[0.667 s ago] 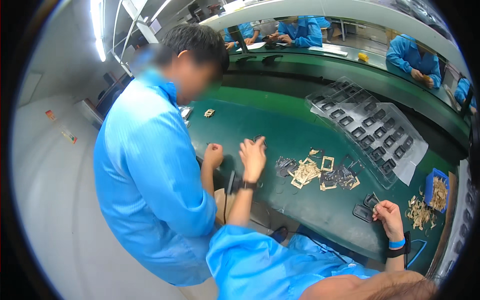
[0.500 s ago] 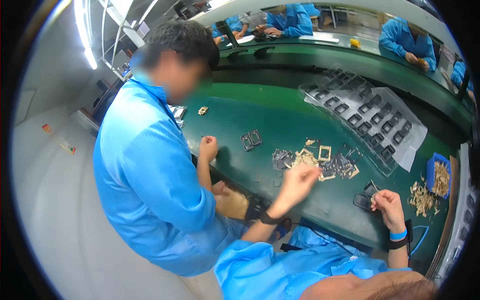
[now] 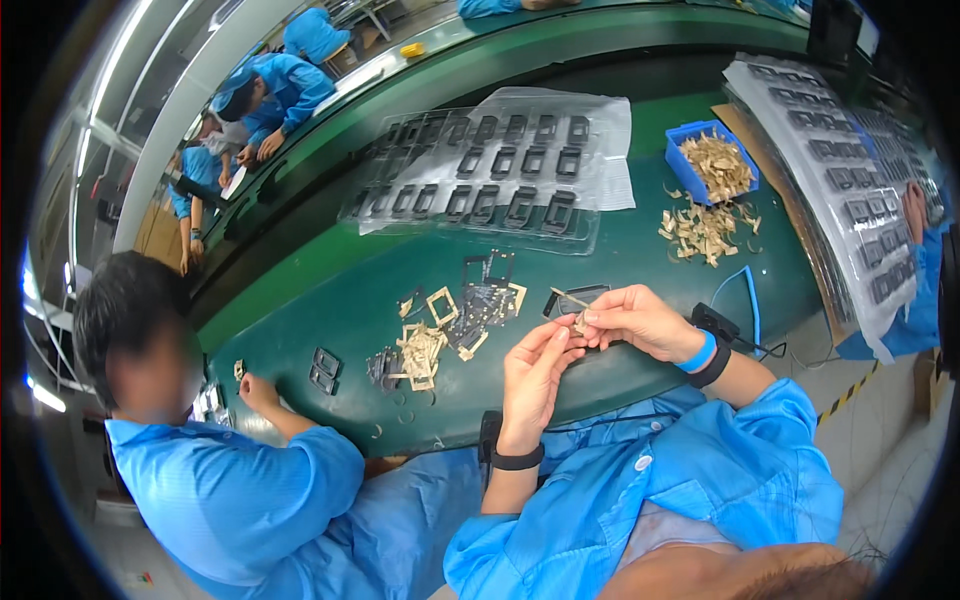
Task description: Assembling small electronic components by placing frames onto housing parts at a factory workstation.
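Observation:
My left hand [image 3: 538,372] and my right hand [image 3: 640,320] meet over the table's near side, fingertips almost touching. Thumb and fingers of the right hand pinch a thin tan strip [image 3: 570,300], its end sticking out to the upper left. A small crumpled tan bit shows between the two hands. The left fingers are pressed together beside it; what they hold, if anything, is too small to name. Just behind the fingers lies a black rectangular frame [image 3: 556,303], partly hidden by them. Left of my hands is a pile of tan frame pieces [image 3: 422,352] with dark perforated sheets [image 3: 487,303].
A clear tray [image 3: 590,222] of black frames lies at the back. To the right stand a blue bin [image 3: 690,183] of tan scraps, loose scraps [image 3: 700,235], and a blue cable [image 3: 754,300]. A co-worker [image 3: 230,480] sits at left beside a black open case [image 3: 324,370].
The view has turned to the right. My left hand has moved from above the tan pile to meet my right hand, which keeps its pinch on the strip.

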The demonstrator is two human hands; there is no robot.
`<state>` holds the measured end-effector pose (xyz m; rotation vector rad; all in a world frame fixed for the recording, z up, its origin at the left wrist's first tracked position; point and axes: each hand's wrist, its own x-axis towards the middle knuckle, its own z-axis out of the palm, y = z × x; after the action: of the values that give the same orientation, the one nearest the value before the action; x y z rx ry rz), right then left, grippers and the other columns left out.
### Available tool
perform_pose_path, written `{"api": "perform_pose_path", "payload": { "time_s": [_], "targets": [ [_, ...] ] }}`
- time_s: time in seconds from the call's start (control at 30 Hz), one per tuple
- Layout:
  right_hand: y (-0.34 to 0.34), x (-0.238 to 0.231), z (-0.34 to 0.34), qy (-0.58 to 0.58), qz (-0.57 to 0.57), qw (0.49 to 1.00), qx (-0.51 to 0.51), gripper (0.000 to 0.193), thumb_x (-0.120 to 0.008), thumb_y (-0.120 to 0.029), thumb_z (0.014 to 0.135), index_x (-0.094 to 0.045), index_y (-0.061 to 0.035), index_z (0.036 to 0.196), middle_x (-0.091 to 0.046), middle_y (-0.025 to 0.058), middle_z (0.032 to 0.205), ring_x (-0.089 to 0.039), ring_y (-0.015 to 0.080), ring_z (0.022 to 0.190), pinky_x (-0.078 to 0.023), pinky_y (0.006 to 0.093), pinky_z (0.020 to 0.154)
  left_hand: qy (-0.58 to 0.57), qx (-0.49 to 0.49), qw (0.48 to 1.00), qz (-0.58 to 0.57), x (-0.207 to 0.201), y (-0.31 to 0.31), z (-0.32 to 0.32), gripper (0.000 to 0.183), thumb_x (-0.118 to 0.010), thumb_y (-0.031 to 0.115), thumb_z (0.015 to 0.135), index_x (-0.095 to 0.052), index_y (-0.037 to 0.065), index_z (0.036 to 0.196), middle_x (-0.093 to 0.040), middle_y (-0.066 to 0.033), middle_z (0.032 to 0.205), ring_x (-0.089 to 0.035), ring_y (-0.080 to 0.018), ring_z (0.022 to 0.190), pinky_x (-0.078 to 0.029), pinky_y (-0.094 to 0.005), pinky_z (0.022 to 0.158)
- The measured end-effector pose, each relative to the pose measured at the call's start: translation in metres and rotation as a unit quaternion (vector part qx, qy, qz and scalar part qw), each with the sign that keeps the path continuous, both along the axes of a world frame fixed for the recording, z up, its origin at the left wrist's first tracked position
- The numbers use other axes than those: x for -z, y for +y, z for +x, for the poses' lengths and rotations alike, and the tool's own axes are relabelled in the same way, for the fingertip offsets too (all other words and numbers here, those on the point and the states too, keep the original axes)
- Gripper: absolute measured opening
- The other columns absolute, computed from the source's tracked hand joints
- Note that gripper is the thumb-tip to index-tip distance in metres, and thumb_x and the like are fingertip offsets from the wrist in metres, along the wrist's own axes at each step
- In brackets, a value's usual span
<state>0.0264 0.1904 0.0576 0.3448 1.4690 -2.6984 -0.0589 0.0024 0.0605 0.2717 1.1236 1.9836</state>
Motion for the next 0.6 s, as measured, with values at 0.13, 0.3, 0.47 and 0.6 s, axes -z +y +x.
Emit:
{"api": "perform_pose_path", "payload": {
  "time_s": [0.13,0.3,0.47,0.6],
  "targets": [
    [-0.001,0.008,0.002,-0.008,-0.046,0.999,-0.009,0.018,-0.068,-0.017,0.097,-0.071,0.0005,0.101,-0.074,0.0102,0.094,-0.071,0.0147,0.084,-0.058,0.0259,0.074,-0.002,-0.022,1.000,0.000,0.013,0.005,0.004,0.022,-0.063,0.006,0.099,-0.066,-0.005,0.117,-0.072,-0.0150,0.107,-0.071,-0.0189,0.094,-0.058,-0.0286,0.084],
    [-0.013,0.004,-0.001,-0.027,-0.054,0.998,-0.011,0.018,-0.068,-0.017,0.097,-0.069,0.0000,0.102,-0.073,0.0089,0.091,-0.071,0.0152,0.082,-0.057,0.0255,0.072,-0.042,-0.038,0.998,0.028,0.019,-0.005,0.005,0.017,-0.064,0.005,0.098,-0.067,-0.005,0.112,-0.072,-0.0145,0.106,-0.071,-0.0189,0.093,-0.058,-0.0282,0.082],
    [-0.001,-0.021,0.017,0.068,0.474,0.872,0.100,0.012,-0.075,-0.009,0.088,-0.067,0.0001,0.090,-0.068,0.0038,0.079,-0.063,0.0074,0.068,-0.049,0.0223,0.060,0.029,-0.044,0.997,-0.049,0.020,-0.008,0.002,0.020,-0.068,0.005,0.095,-0.067,-0.005,0.113,-0.073,-0.0130,0.101,-0.071,-0.0187,0.090,-0.058,-0.0279,0.079],
    [-0.008,-0.046,0.017,0.202,0.595,0.773,0.085,0.012,-0.076,-0.002,0.081,-0.068,-0.0003,0.089,-0.064,0.0096,0.084,-0.062,0.0196,0.070,-0.048,0.0304,0.062,0.047,-0.023,0.998,-0.017,0.019,-0.004,0.009,0.020,-0.071,0.006,0.094,-0.069,-0.004,0.111,-0.073,-0.0107,0.100,-0.069,-0.0142,0.086,-0.056,-0.0251,0.078]
  ]
}}
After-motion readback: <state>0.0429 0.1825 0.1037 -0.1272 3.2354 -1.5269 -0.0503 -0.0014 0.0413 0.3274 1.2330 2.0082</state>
